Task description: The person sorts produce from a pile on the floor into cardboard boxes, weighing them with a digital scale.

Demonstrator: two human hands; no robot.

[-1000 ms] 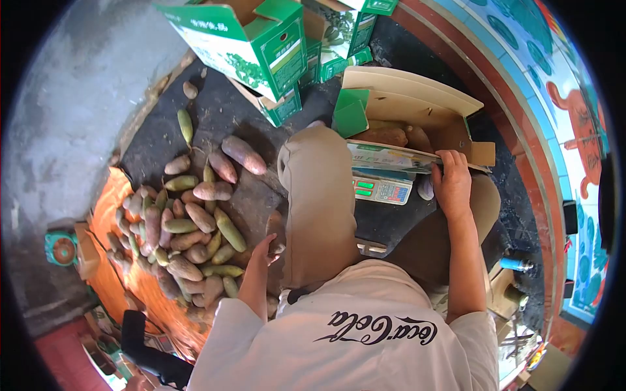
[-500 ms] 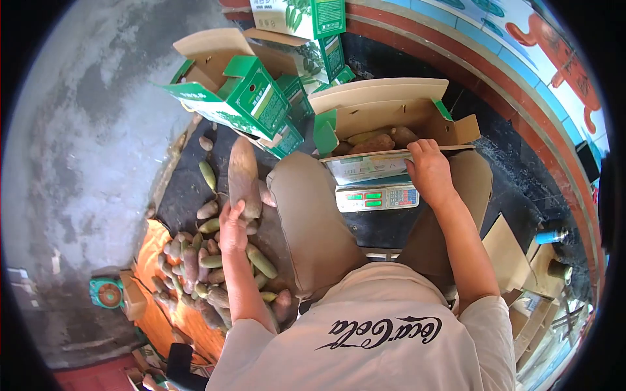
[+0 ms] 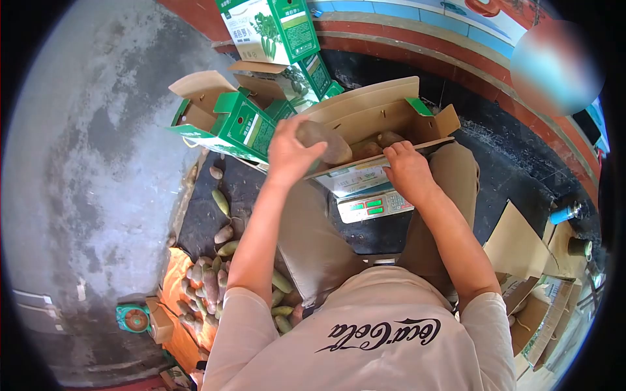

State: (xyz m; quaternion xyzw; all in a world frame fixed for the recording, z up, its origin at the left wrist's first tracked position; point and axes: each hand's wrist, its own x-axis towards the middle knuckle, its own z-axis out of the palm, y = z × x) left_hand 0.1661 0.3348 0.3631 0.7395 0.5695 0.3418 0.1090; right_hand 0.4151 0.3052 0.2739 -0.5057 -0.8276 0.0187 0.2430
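Observation:
My left hand (image 3: 291, 151) is closed around a large brownish radish (image 3: 331, 144), held at the left end of an open cardboard box (image 3: 372, 111). Inside that box lie other radishes (image 3: 390, 138), partly hidden by the front flap. With its fingers curled over the top edge of the front flap (image 3: 355, 177), my right hand (image 3: 408, 171) grips it near the middle. Just below the flap, between my knees, a digital scale (image 3: 373, 206) shows green lit displays. The box seems to rest on the scale, though the contact is hidden.
Another open green-and-white box (image 3: 238, 127) stands at the left, with stacked boxes (image 3: 267, 32) behind it. A radish pile (image 3: 207, 287) lies on orange sheeting (image 3: 175, 267) to my left; a few loose radishes (image 3: 222, 202) lie nearby. Flattened cardboard (image 3: 515, 241) is at the right.
My left hand has lifted the large radish from the floor by my left knee up and right to the box. My right hand stays on the flap. The view has shifted slightly.

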